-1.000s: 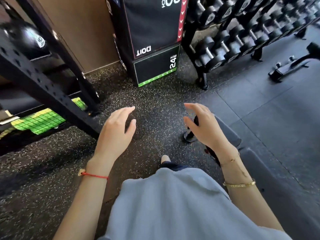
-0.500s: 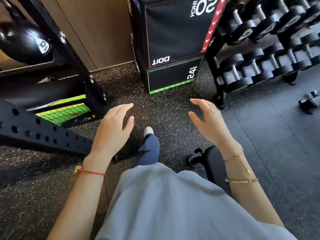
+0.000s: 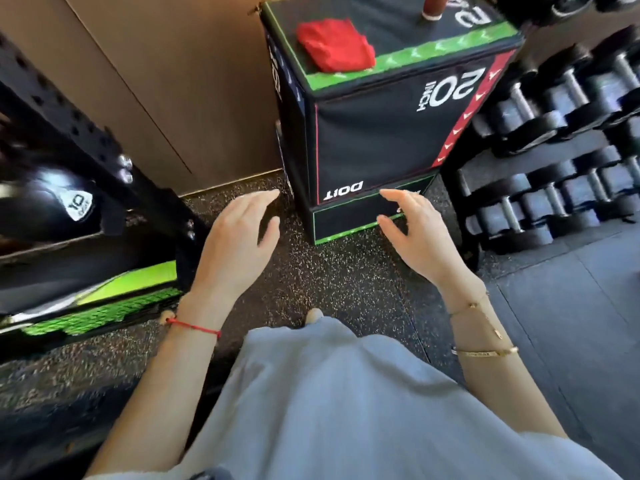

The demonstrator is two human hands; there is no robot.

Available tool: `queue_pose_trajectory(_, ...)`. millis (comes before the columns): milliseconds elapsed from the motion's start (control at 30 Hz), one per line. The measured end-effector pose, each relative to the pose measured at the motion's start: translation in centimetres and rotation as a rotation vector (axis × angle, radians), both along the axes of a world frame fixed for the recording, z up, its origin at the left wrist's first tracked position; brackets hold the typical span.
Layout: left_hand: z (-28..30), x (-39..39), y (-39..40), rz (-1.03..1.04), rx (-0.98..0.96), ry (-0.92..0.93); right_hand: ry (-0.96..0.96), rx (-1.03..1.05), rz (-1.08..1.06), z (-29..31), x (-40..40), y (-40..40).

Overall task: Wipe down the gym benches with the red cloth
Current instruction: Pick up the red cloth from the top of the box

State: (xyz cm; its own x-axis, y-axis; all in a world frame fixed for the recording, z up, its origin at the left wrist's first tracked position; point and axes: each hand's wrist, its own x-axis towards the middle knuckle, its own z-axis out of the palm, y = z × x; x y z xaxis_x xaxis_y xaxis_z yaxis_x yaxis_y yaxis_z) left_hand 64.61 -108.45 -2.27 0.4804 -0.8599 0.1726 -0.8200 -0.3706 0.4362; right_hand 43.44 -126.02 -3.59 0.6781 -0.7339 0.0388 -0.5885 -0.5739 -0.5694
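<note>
Red against black, the crumpled red cloth (image 3: 335,45) lies on top of a stacked plyo box (image 3: 377,133), near the green-striped front edge of its upper face, untouched by either hand. Beside it on the same top stands the base of a reddish-brown object (image 3: 433,6), cut off by the edge of the view and too little seen to identify. The box's front panel carries the markings "20 INCH" and "DOIT", read upside down from the head camera, and a lower black section (image 3: 353,220) edged in green sits beneath it on the speckled rubber floor (image 3: 332,278).

Both hands are held out low in front of the person, well below the cloth. The left hand (image 3: 235,244) is empty, its grip relaxed with fingers extended and slightly spread; a red string bracelet (image 3: 194,326) circles the wrist. The right hand (image 3: 420,237) is likewise empty and loose-fingered, its fingertips level with the seam between the two box sections; gold bracelets (image 3: 485,351) ring that wrist.

A dumbbell rack (image 3: 554,161) fills the right side, just beside the box. To the left, a black perforated steel upright (image 3: 79,133) slants across a black kettlebell (image 3: 45,206), above a bright green mat (image 3: 104,306). A pale grey garment (image 3: 329,410) covers the foreground.
</note>
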Motion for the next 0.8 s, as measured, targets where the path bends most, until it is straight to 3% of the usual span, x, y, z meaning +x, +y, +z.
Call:
queue_pose_trajectory(267,0.1,7.4,-10.1,-0.016,0.017,0.023,-0.005,0.035,-0.057,-0.1,7.5,-8.9)
queue_pose_trajectory(800,-2.7,14.7,-30.8,0.126,0.005,0.116,-0.023,-0.008,0.109,-0.6,20.5,-33.1)
